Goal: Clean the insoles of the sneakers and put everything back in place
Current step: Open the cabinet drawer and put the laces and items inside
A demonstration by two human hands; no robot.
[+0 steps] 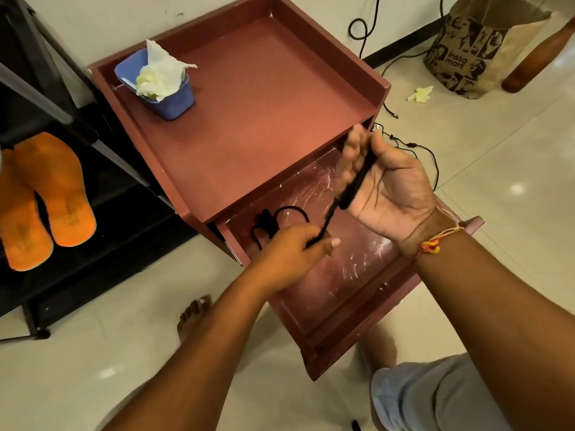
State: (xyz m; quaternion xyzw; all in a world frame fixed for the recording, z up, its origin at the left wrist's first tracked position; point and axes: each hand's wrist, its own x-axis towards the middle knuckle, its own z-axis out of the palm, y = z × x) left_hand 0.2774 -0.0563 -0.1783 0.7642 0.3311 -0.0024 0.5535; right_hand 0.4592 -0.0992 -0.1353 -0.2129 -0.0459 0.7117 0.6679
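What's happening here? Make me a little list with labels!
Right hand: holds a wound bundle of black lace
Left hand: pinches the lace's loose end
Drawer: open, second black lace lying inside
Cabinet top: blue tub holding crumpled tissue
Shoe rack: orange slippers
Floor: paper bag, tissue scrap

The black cord [361, 178] I hold looks like woven cloth, soft and matt. The reddish-brown surface [264, 104] looks like painted wood, smooth and dull. The drawer [342, 275] under it has a slightly glossy bottom, roughened by pale scratches. The blue tub [174, 104] is smooth plastic, and the tissue [158, 76] in it is crumpled paper. The floor [124, 321] is glossy pale tile. The orange slippers [62, 194] look matt and worn. The brown bag [460, 57] is printed paper.
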